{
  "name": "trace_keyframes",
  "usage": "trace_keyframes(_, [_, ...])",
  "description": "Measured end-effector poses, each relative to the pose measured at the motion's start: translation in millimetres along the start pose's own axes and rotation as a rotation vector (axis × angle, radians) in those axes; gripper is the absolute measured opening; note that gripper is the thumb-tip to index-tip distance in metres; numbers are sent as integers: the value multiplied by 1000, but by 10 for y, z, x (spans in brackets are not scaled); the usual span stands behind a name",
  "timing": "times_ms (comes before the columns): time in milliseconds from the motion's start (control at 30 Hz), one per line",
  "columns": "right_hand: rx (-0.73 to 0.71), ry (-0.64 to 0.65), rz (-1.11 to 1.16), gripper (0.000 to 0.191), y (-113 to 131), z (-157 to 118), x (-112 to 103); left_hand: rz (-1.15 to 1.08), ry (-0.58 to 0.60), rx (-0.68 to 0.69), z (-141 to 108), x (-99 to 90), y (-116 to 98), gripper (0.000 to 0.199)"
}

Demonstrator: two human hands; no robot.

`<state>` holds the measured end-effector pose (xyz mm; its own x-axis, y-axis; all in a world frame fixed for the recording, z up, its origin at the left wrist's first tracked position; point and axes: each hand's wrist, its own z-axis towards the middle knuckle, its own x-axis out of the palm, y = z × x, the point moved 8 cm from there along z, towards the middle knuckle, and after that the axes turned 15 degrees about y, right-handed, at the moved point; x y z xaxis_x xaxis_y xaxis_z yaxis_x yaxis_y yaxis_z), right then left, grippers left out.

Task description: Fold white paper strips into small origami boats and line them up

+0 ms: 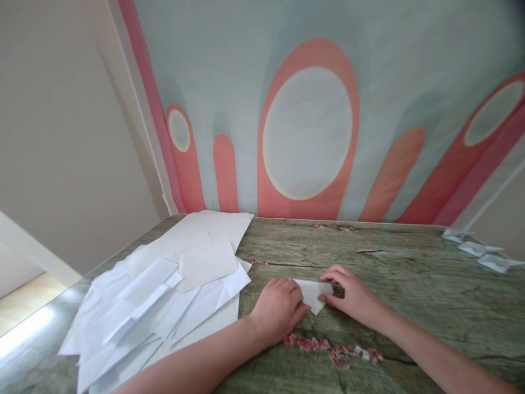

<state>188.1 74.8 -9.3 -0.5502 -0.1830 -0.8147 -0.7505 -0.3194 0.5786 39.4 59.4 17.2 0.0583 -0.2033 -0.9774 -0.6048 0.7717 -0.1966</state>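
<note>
A small folded piece of white paper (310,291) lies on the table between my two hands, with one corner pointing toward me. My left hand (281,307) is closed over its left side, the fingers curled and covering that end. At the paper's right edge is my right hand (344,293), its thumb and fingertips bent around the corner with a gap between them. Just left of my left hand spreads a loose heap of white paper sheets (209,265), some of them creased or folded.
The wood-patterned table (394,273) has printed pink flowers (311,343). Several folded white paper pieces (498,262) stand in a row at its far right edge. Behind the table hangs a pale green and coral backdrop (307,131); a plain wall (74,120) rises at left.
</note>
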Motion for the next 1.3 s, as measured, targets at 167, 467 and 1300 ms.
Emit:
trace_keyframes(167, [19, 33, 49, 22, 6, 32, 5, -210, -48, -49, 92, -17, 222, 12])
trace_keyframes(467, [38, 41, 85, 23, -40, 38, 35, -319, -41, -168, 274, 8, 472, 28])
trace_keyframes(1300, [3, 44, 106, 22, -21, 0, 41, -406, 3, -157, 267, 56, 492, 30])
